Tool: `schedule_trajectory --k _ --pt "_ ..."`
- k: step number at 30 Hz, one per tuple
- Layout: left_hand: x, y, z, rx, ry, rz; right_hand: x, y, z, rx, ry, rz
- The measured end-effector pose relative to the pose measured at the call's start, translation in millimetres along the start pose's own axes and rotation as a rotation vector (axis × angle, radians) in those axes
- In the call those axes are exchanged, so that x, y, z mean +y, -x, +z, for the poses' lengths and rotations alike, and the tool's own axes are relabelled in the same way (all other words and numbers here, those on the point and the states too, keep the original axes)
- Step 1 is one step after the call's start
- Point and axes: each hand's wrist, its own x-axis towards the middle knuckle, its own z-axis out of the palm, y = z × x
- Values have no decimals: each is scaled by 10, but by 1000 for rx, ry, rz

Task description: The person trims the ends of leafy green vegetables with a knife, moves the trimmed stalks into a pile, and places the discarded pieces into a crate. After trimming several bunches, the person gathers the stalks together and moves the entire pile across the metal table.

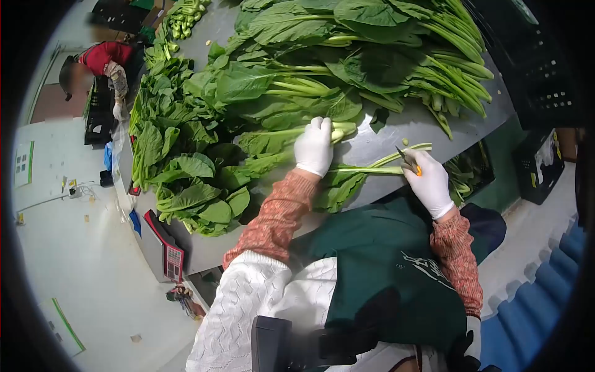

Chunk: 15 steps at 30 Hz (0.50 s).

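My right hand (431, 183), in a white glove, is curled shut around a small knife (409, 161) with an orange handle; the dark blade points up and to the left, and its tip touches the pale stalk end of a leafy green (365, 168) that lies across the metal table (396, 133). The fingers are folded tight on the handle, none of them spread.

My left hand (314, 147), also gloved in white, rests palm down on the greens, fingers held together and bent slightly over a bunch of pale stems (338, 131). Whether it actually pinches a stem or only presses on it I cannot tell, since the fingertips are turned away from me. The stalk I am cutting runs from just below this hand across to the knife, its dark leaves trailing down toward the table's near edge.

Both forearms wear patterned orange sleeves (279, 214), and a dark green apron (384, 266) covers my front.

Beyond my hands the table is heaped with more leafy greens (347, 56), long stems pointing right. A second heap (180, 161) stretches along the left side. At its far end another person in a red top (105, 56) bends over a black crate (98, 115). A red scale (166, 245) hangs off the table's near left edge.
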Motion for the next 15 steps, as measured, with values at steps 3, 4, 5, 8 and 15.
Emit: schedule_trajectory --k 3,4,5,8,15 --pt "82 39 -40 -111 -25 -40 -2 4 -1 1 -45 23" --pt "159 93 -72 -102 -14 4 -1 2 6 3 -58 4" --pt "267 148 -104 -61 21 50 2 3 23 1 -73 -17" --pt "633 281 -203 -25 151 144 -97 -8 40 -54 -303 69" --pt "992 201 -334 5 149 183 -30 21 -150 -213 -560 330"
